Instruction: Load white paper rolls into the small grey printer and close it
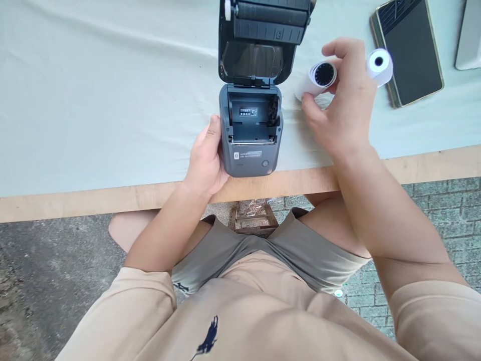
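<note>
A small dark grey printer stands near the table's front edge with its lid swung open and its paper bay empty. My left hand is closed on the printer's left side. To the right of the printer, my right hand pinches a white paper roll with a dark end cap, held just above the table. A second white paper roll lies beyond my right hand's knuckles.
A pale green cloth covers the wooden table. A dark tablet-like device with a gold rim lies at the back right, and a grey object's edge shows at the far right. My knees sit under the table.
</note>
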{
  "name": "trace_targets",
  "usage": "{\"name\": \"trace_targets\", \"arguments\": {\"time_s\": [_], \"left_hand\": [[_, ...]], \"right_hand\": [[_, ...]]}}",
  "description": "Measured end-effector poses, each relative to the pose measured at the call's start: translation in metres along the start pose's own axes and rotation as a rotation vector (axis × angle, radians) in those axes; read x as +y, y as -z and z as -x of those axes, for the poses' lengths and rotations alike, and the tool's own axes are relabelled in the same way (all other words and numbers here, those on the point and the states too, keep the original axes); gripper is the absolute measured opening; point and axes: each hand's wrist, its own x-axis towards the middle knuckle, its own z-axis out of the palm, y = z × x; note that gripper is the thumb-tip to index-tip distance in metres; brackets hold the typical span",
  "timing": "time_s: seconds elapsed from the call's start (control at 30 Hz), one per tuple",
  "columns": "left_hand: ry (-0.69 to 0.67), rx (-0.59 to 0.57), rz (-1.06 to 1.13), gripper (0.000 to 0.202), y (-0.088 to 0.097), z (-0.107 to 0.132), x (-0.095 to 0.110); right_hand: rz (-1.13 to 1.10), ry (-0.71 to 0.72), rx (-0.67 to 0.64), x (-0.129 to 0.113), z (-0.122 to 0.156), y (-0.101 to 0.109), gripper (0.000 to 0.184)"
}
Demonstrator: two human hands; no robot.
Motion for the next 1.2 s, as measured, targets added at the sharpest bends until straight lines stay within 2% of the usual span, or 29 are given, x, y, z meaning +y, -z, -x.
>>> {"name": "trace_targets", "arguments": {"time_s": [0.13, 0.2, 0.27, 0.33, 0.4, 0.47, 0.5, 0.57, 0.7, 0.83, 1.0, 1.2], "left_hand": [[-0.001, 0.020, -0.019, 0.044, 0.000, 0.000, -0.001], [-0.003, 0.031, -0.037, 0.043, 0.000, 0.000, -0.001], [-0.004, 0.035, -0.049, 0.043, -0.001, 0.001, -0.001], [0.002, 0.022, -0.041, 0.044, -0.002, 0.001, 0.001], [0.016, 0.004, -0.029, 0.044, -0.004, 0.001, 0.002], [0.028, 0.004, -0.032, 0.044, -0.006, 0.002, 0.004], [0.032, 0.011, -0.038, 0.044, -0.007, 0.002, 0.005], [0.035, 0.023, -0.045, 0.044, -0.008, 0.002, 0.006], [0.026, 0.017, -0.052, 0.045, -0.008, 0.001, 0.006], [0.013, 0.022, -0.050, 0.045, -0.006, 0.002, 0.004], [-0.003, 0.037, -0.002, 0.040, -0.003, 0.001, 0.001], [-0.010, 0.049, -0.006, 0.041, -0.004, 0.001, 0.000]], "right_hand": [[0.075, -0.055, -0.054, 0.001, -0.006, -0.005, 0.052], [0.055, 0.005, -0.039, 0.002, -0.005, -0.005, 0.058], [0.027, 0.144, 0.030, 0.003, -0.002, -0.001, 0.068], [-0.002, 0.288, 0.141, 0.005, 0.002, 0.008, 0.070], [-0.035, 0.358, 0.273, 0.010, 0.006, 0.019, 0.057], [-0.066, 0.362, 0.389, 0.017, 0.006, 0.030, 0.044], [-0.070, 0.349, 0.431, 0.021, 0.006, 0.034, 0.043], [-0.050, 0.265, 0.428, 0.029, 0.002, 0.040, 0.046], [0.016, 0.053, 0.241, 0.038, -0.003, 0.041, 0.048], [0.016, -0.016, 0.137, 0.043, -0.003, 0.038, 0.054], [0.054, -0.170, 0.110, 0.043, -0.005, 0.035, 0.050], [0.023, -0.221, 0.158, 0.046, -0.007, 0.032, 0.041]]}}
